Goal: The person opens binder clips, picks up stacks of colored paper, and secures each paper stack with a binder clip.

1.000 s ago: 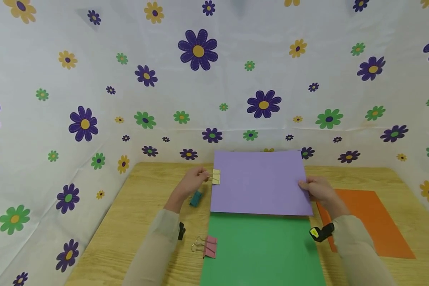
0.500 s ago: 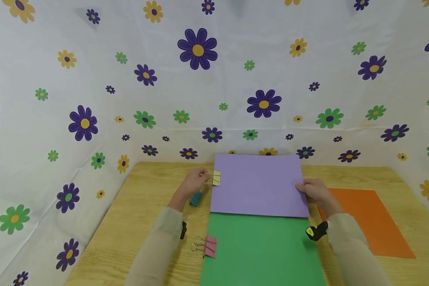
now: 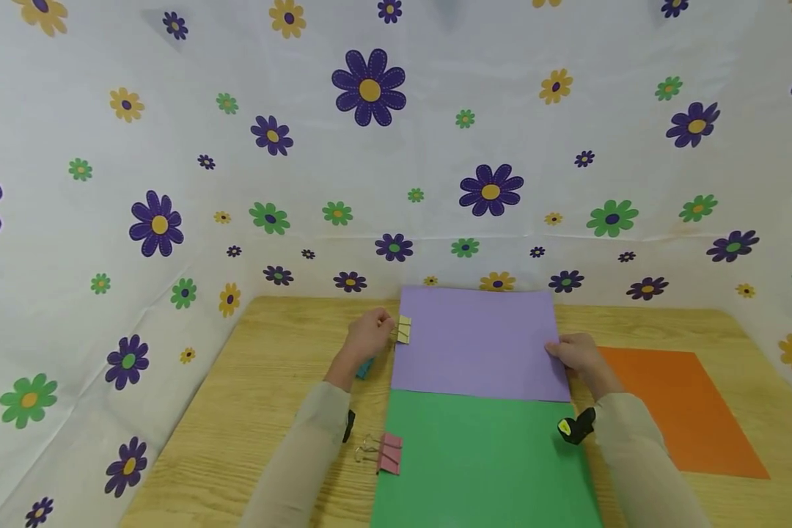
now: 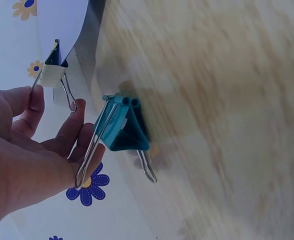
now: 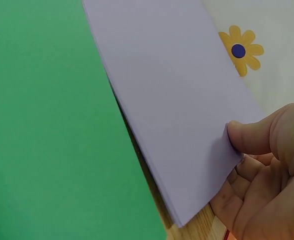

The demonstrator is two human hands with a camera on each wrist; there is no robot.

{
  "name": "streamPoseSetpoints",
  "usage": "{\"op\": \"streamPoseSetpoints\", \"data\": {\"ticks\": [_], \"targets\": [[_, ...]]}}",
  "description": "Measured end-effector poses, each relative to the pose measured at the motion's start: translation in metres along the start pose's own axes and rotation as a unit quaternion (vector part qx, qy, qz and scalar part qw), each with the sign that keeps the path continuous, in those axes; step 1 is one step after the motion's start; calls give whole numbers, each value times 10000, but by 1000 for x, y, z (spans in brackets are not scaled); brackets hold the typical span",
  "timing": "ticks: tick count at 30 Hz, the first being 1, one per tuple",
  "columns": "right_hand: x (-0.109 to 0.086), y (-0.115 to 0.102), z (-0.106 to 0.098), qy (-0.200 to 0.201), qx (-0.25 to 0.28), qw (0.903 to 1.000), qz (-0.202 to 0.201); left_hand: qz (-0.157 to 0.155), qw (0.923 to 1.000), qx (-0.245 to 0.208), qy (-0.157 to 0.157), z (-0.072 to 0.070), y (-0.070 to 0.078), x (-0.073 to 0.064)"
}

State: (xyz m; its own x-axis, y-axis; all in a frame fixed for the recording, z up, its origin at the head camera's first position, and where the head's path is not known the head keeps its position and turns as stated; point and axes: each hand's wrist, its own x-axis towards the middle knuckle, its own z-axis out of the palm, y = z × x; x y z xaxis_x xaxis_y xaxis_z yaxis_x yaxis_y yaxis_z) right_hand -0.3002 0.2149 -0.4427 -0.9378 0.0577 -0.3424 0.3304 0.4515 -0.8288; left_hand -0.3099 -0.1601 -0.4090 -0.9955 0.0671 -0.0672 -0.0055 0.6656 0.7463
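My left hand holds a pale yellow binder clip by its wire handles, thumb and fingertips at the wires in the left wrist view. The clip's mouth sits over the left edge of purple paper. At the opposite edge my right hand pinches that paper, thumb on top and fingers beneath. In the right wrist view the purple paper bends slightly at the thumb, and its near edge shows more than one layer. Close below the left hand a teal binder clip rests on the table, partly hidden in the head view.
Green paper lies in front of the purple, with a pink binder clip on its left edge. Orange paper is on the right of the wooden table. A flowered cloth hangs behind and at the sides.
The purple paper has come down toward the table, its near edge now lying along the green. My right hand has shifted slightly left with it; the left hand keeps hold of the yellow clip.
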Motion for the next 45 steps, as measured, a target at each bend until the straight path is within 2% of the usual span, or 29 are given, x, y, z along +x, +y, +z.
{"op": "streamPoseSetpoints", "data": {"ticks": [4,8,15,19,26,33,36,41,45], "targets": [[1,0,1,5,-23,10000,93,19,10000,89,24,2,-1,1],[1,0,1,18,-111,9999,86,-118,9996,232,57,5,-3,5],[1,0,4,99,-224,9997,-84,-269,9962,816,127,10,-4,9],[1,0,5,156,-276,9994,-136,-236,9937,1067,239,13,-4,9],[-1,-1,4,98,-106,9999,-43,-248,9939,1030,314,14,0,4],[-1,-1,4,168,-104,9998,-27,-380,9939,985,306,15,-1,6],[-1,-2,4,67,-103,9999,-1,-358,9941,972,337,16,-2,7],[-1,-2,4,-2,-90,9999,58,-243,9951,924,249,18,-2,8],[-1,-3,5,19,-84,9999,73,-336,9953,895,181,18,0,7]]}}
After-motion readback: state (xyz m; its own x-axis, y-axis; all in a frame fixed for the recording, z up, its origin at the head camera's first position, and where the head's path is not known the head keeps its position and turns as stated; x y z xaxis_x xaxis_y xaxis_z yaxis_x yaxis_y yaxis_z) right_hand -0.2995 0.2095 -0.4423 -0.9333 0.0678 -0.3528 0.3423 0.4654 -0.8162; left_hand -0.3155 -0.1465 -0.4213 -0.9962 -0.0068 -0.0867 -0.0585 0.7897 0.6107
